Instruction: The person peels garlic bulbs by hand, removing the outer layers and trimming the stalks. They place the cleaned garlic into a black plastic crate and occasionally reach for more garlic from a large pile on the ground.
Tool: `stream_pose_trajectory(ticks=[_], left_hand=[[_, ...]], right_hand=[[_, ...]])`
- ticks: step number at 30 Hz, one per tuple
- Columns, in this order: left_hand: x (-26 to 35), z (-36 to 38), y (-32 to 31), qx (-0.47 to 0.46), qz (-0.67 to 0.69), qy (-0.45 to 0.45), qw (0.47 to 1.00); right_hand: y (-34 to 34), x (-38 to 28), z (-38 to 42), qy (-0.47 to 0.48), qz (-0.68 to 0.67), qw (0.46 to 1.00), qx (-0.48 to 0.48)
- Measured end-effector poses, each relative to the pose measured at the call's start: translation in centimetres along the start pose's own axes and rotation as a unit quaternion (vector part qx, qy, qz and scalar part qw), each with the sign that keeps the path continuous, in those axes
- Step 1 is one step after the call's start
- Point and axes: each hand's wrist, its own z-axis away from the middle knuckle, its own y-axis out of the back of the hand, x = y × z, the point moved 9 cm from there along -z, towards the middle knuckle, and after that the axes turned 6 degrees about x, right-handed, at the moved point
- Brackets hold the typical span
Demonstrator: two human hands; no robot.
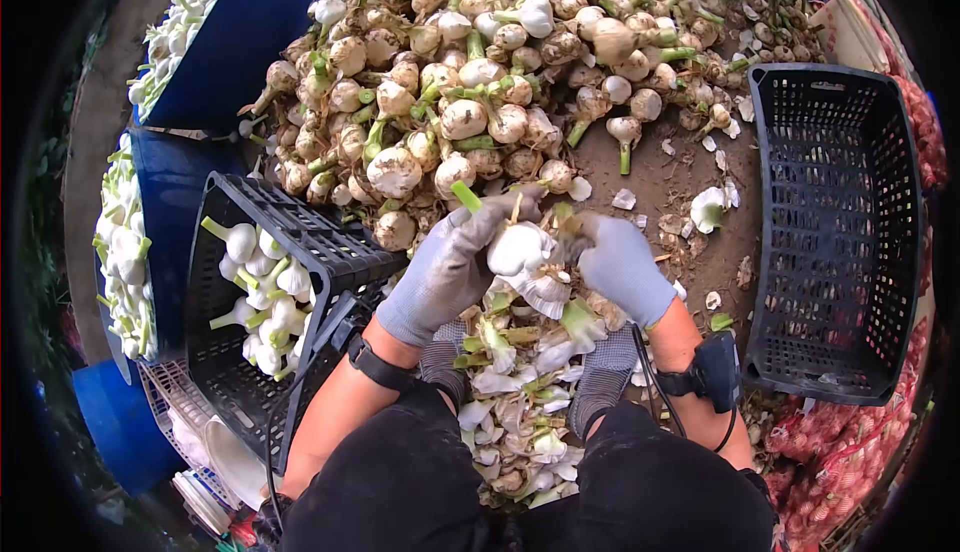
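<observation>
My left hand [450, 267], in a grey glove, grips a white garlic bulb [518, 247] whose green stem stub points up and to the left. My right hand [620, 264], also gloved, pinches the loose outer skin on the bulb's right side. Both hands are low in the centre of the view, just in front of a large heap of unpeeled, dirt-stained garlic [480, 82]. Below the hands, between my knees, lies a pile of peeled skins and cut stems [520, 392].
A black crate [300, 242] at left holds several clean white bulbs. An empty black crate [850, 242] stands at right. Blue tubs [240, 32] of cleaned garlic sit at far left. Red mesh sacks [850, 452] lie at lower right.
</observation>
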Motion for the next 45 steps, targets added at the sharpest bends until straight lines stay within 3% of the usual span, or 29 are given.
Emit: stream_pose_trajectory(ticks=[2, 3, 5, 7, 9, 10, 11, 13, 15, 16, 17, 18, 19, 21, 24, 25, 27, 28, 29, 30, 31, 33, 35, 37, 38, 39, 42, 45], left_hand=[[1.9, 0.2, -0.3, 0.021, -0.012, -0.066, 0.997], [1.6, -0.4, 1.8, 0.089, 0.03, -0.073, 0.993], [1.8, -1.2, 2.6, 0.053, 0.23, -0.036, 0.971], [1.8, -1.9, 1.8, 0.025, 0.23, -0.028, 0.973], [3.0, -2.4, -1.4, 0.06, 0.118, -0.054, 0.99], [4.0, -2.2, -5.9, 0.013, 0.054, -0.069, 0.996], [4.5, -1.6, -10.8, -0.121, 0.013, -0.091, 0.988], [7.7, -0.5, -14.9, -0.111, -0.08, -0.129, 0.982], [11.4, -2.0, -9.9, 0.002, -0.074, -0.24, 0.968], [11.7, -2.4, -7.3, 0.055, -0.096, -0.228, 0.967], [10.6, -2.2, -5.9, 0.042, -0.081, -0.24, 0.966], [8.6, -2.6, -4.5, 0.052, -0.084, -0.179, 0.979], [5.6, -3.0, -3.5, 0.036, -0.059, -0.114, 0.991], [0.9, -3.8, -1.3, 0.065, -0.082, -0.024, 0.994], [-0.1, -3.8, 0.4, 0.112, -0.257, -0.042, 0.959], [0.0, -3.7, 1.4, 0.115, -0.273, -0.053, 0.954], [1.5, -2.7, 1.5, 0.136, -0.392, -0.13, 0.901], [1.7, -2.4, 0.6, 0.109, -0.403, -0.154, 0.896], [1.7, -2.2, -0.3, 0.082, -0.414, -0.177, 0.889], [0.4, -2.6, 0.2, 0.029, -0.363, -0.145, 0.92], [1.0, -2.5, -0.2, 0.013, -0.457, -0.179, 0.871], [-0.2, -1.6, 0.3, 0.056, -0.152, -0.046, 0.986], [0.8, -0.9, -1.2, 0.092, -0.118, -0.038, 0.988], [1.1, -0.1, -3.5, 0.019, -0.296, -0.084, 0.951], [1.1, 0.4, -3.6, 0.047, -0.297, -0.059, 0.952], [1.2, 0.4, -2.8, 0.05, -0.336, -0.084, 0.937], [1.0, 1.2, -1.3, 0.072, -0.279, -0.061, 0.956], [1.3, 1.2, -0.9, 0.063, -0.34, -0.083, 0.935]], right_hand=[[-4.5, -1.5, 3.5, 0.075, 0.082, 0.968, -0.224], [-5.4, -1.7, 5.2, 0.075, 0.142, 0.943, -0.292], [-7.9, -1.2, 9.2, 0.112, 0.225, 0.841, -0.479], [-7.6, -2.7, 9.8, 0.13, 0.108, 0.876, -0.451], [-6.7, -3.1, 7.9, 0.106, 0.091, 0.899, -0.416], [-6.4, -3.7, 7.2, 0.094, 0.061, 0.914, -0.39], [-6.2, -4.4, 6.9, 0.121, 0.06, 0.922, -0.363], [-5.7, -6.0, 6.4, 0.148, -0.005, 0.922, -0.358], [-2.7, -3.5, 3.1, 0.036, 0.0, 0.979, -0.202], [-0.2, -1.9, 0.5, 0.024, 0.099, 0.992, -0.079], [1.2, 1.1, -1.5, -0.019, 0.164, 0.986, 0.02], [2.0, 3.3, -3.2, -0.038, 0.232, 0.969, 0.073], [0.9, 5.8, -4.8, -0.076, 0.31, 0.946, 0.047], [-2.8, 8.6, -6.7, -0.1, 0.317, 0.943, 0.027], [-3.0, 9.8, -7.9, -0.111, 0.29, 0.949, 0.048], [-1.6, 7.8, -7.0, -0.085, 0.273, 0.955, 0.075], [-1.0, 4.5, -5.1, -0.037, 0.261, 0.964, 0.038], [0.4, 1.9, -3.7, 0.007, 0.198, 0.979, 0.038], [1.1, 0.0, -2.6, 0.038, 0.029, 0.999, 0.015], [0.6, -0.9, -1.8, 0.047, -0.182, 0.982, -0.005], [-0.8, -1.7, -1.1, -0.06, -0.361, 0.922, -0.127], [-0.3, -2.3, -1.0, -0.071, -0.635, 0.765, -0.083], [0.9, -3.2, -0.5, -0.072, -0.625, 0.77, -0.105], [-0.6, -3.2, 0.3, -0.068, -0.359, 0.922, -0.13], [0.0, -3.6, 0.4, -0.011, -0.418, 0.906, -0.064], [-1.9, -2.1, 0.8, -0.117, -0.418, 0.89, -0.14], [-1.8, -3.2, 2.0, -0.12, -0.452, 0.878, -0.103], [-3.2, -2.5, 2.6, -0.169, -0.412, 0.884, -0.139]])
